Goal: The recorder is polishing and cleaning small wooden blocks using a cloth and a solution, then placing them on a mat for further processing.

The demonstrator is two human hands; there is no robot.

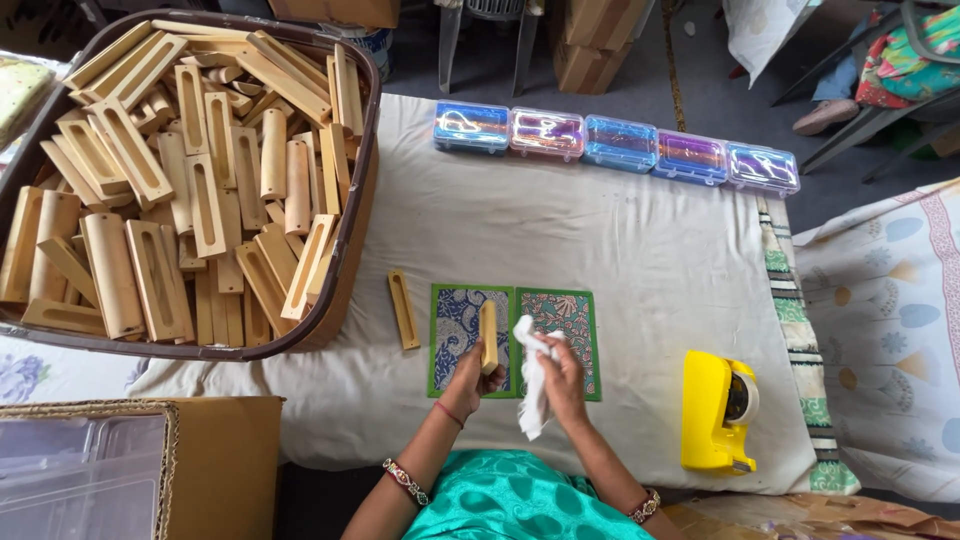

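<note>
Left hand (pixel 468 378) fingers clamped on a bamboo piece (pixel 488 336), upright near the table's near edge. Right hand (pixel 562 380) fingers closed on a white cloth (pixel 531 385) just beside it. Both over two patterned mats (pixel 572 312). Yellow tape dispenser (pixel 715 410) at near right corner. Loose bamboo piece (pixel 403 309) left of the mats. Basket (pixel 352 225) of bamboo pieces at left edge. Row of iridescent boxes (pixel 616 143) along far edge.

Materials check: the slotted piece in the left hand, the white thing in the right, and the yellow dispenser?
Tan slotted block in left hand: likely bamboo or pale wood, matte, straight grain colour. Crumpled white rag in right hand: soft cloth or tissue, folds limp. Yellow tape dispenser: moulded plastic, glossy, even colour.
</note>
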